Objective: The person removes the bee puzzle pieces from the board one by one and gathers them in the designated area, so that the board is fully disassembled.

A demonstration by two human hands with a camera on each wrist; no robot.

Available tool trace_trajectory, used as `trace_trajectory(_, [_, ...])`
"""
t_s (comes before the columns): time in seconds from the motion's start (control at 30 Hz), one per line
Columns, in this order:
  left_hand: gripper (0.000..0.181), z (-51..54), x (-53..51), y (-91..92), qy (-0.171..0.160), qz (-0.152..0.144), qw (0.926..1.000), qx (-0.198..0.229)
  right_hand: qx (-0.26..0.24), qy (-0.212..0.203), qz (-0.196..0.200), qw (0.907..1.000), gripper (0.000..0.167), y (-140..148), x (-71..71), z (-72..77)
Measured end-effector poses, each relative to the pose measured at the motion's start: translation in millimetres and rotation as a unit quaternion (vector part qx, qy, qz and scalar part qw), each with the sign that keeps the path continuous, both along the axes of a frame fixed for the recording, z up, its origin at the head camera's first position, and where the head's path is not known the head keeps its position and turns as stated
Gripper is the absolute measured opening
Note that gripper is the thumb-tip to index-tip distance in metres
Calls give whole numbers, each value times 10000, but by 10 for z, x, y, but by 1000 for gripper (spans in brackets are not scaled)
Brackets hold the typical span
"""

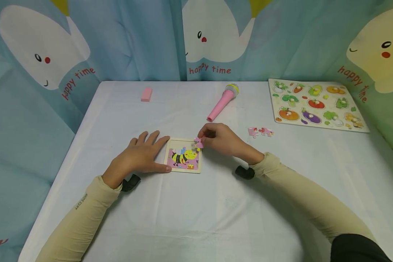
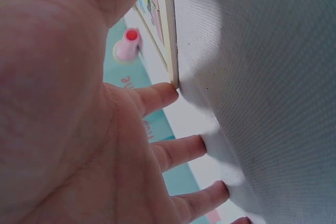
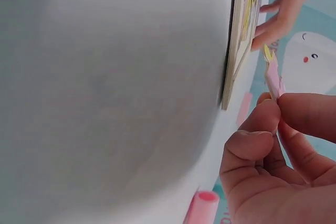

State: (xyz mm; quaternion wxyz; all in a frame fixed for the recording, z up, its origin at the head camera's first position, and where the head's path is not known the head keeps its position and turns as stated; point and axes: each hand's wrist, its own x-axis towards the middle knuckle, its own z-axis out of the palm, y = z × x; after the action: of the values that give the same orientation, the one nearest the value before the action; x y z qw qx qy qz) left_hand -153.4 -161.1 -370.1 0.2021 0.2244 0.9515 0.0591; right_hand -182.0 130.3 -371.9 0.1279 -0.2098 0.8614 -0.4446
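1. Blue curtain, with "happy time" readable in red, several times.
2. Beige left sleeve: dark letters, too small for safe reading.
3. Left hand: fingers spread, grasping nothing; thumb and forefinger against left side of wooden frame.
4. Right hand: pinching pink puzzle piece, over upper right corner of wooden frame.
5. Pink puzzle piece: probably light, stiff, hardly slippery; tabs perhaps fragile, so better to pinch by flat faces.
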Motion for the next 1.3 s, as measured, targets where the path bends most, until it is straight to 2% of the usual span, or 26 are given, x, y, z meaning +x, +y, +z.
trace_trajectory(0.27, [106,8,2,-2,8,-21,10000,5,25,-159,-207,9997,12,225,26,29])
trace_trajectory(0.9, [106,5,3,-5,52,-5,10000,40,360,-151,-959,9946,12,918,150,215])
trace_trajectory(1.3, [107,1,4,-25,17,-15,9999,124,517,-133,-1389,9889,17,1311,160,220])
